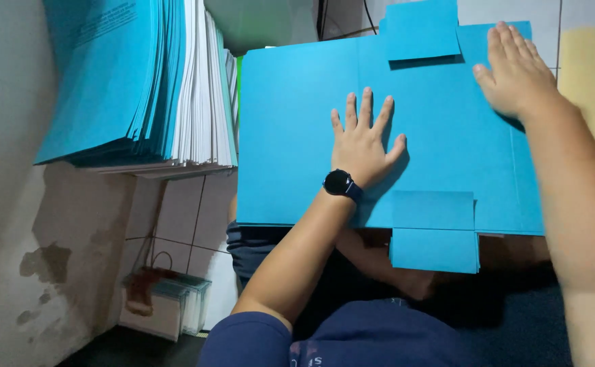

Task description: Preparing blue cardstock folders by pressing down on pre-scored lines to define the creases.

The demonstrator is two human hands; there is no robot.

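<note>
A large blue card folder (291, 136) lies spread flat in front of me, with a flap (423, 30) folded over at its far edge and another flap (433, 231) at its near edge. My left hand (364, 141), a black watch on its wrist, presses flat on the middle of the folder with fingers spread. Resting flat on the folder's far right corner is my right hand (517, 68), fingers together. Neither hand grips anything.
A tall stack of blue folders and white paper (148, 81) stands to the left, right beside the folder's edge. A grey stained wall (12, 238) runs down the left. White floor tiles and a small clear packet of sheets (168, 302) lie below.
</note>
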